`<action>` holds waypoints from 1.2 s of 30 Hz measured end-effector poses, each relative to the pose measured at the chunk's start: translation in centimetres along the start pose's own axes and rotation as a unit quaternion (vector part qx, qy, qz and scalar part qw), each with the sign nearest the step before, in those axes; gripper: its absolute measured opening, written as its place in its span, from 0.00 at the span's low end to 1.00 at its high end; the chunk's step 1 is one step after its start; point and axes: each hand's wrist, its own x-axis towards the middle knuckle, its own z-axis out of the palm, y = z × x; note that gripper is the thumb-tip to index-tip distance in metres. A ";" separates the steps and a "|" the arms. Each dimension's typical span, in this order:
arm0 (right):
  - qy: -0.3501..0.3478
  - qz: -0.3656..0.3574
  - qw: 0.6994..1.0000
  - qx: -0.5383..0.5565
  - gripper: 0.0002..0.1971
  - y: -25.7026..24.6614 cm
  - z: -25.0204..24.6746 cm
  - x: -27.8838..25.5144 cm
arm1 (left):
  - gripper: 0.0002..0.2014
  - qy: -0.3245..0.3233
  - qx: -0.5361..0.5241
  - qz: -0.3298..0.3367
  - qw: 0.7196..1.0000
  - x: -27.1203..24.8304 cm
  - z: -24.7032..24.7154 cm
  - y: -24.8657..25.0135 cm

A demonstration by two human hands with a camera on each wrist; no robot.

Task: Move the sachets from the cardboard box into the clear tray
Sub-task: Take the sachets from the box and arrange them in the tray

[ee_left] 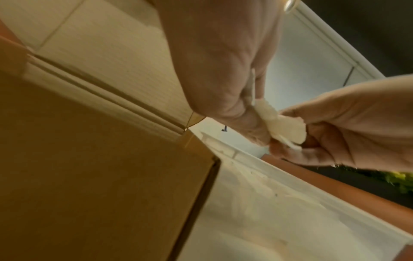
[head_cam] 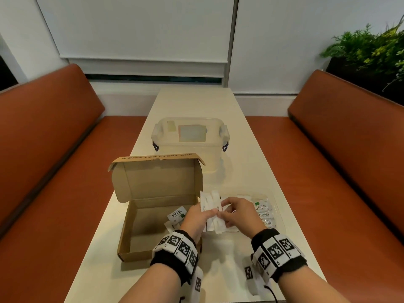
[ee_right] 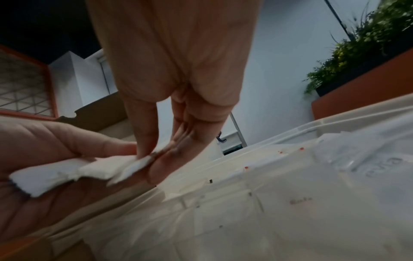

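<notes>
- Pinching a small sheaf of long white stick sachets (head_cam: 213, 212), the left hand (head_cam: 197, 217) has thumb and fingers closed on the sheaf about mid-length; the wrist view shows the paper ends bunched at the fingertips (ee_left: 252, 127).
- Right hand (head_cam: 239, 212): thumb and nearly straight fingers (ee_right: 178, 141) nip the same sheaf from the other side. Both hands hold it jointly, off the table, between the box and the tray.
- Handling, as judged: the sachets look feather-light, thin and limp, with crimped paper ends. Several together can fan out or slide against one another, so a grip across the middle of the bundle, squeezing all of them flat, seems safest; a hold at the ends alone risks one slipping free. Tearing seems unlikely under gentle pressure.
- Cardboard box (head_cam: 140, 232): open, lid standing upright, just left of the hands. At least one Stevia sachet (head_cam: 176, 214) remains on its floor near the right wall, with another white piece partly hidden by the left wrist.
- Clear tray (head_cam: 278, 215): lies on the table just right of the box, under and beyond the right hand. A row of Stevia packets (head_cam: 263, 214) sits in it, overlapping; flat white sachets lie beside them.
- Lidded plastic container (head_cam: 190, 136): stands farther back on the table, closed, well apart from the hands.
- Table (head_cam: 231, 254): pale top, flanked by orange benches (head_cam: 54, 149).
</notes>
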 end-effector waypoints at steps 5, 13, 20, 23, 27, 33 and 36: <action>0.011 0.019 0.999 0.027 0.10 0.2 -0.3 0.4 | 0.14 0.000 0.016 -0.005 1.000 -0.4 -0.5 0.0; 0.106 0.059 0.993 0.018 0.10 0.8 -0.4 1.9 | 0.07 0.084 0.038 -0.018 0.996 -0.5 -1.6 0.2; 0.057 0.059 0.997 0.014 0.08 0.2 2.0 2.5 | 0.08 0.105 0.037 -0.003 0.994 -0.6 -1.7 0.7; 0.047 0.054 0.997 0.012 0.08 0.1 2.8 2.8 | 0.07 0.115 0.042 -0.003 0.992 -0.6 -2.0 0.6; 0.035 0.058 0.998 -0.017 0.08 0.2 3.5 3.2 | 0.05 0.127 0.056 0.004 0.990 -0.7 -2.2 0.4; 0.021 0.069 0.997 -0.025 0.10 0.5 4.1 3.0 | 0.07 0.146 0.058 0.019 0.987 -0.8 -2.4 0.6; 0.013 0.069 0.997 -0.028 0.15 0.5 4.4 2.9 | 0.07 0.144 0.072 0.021 0.987 -0.7 -2.4 0.5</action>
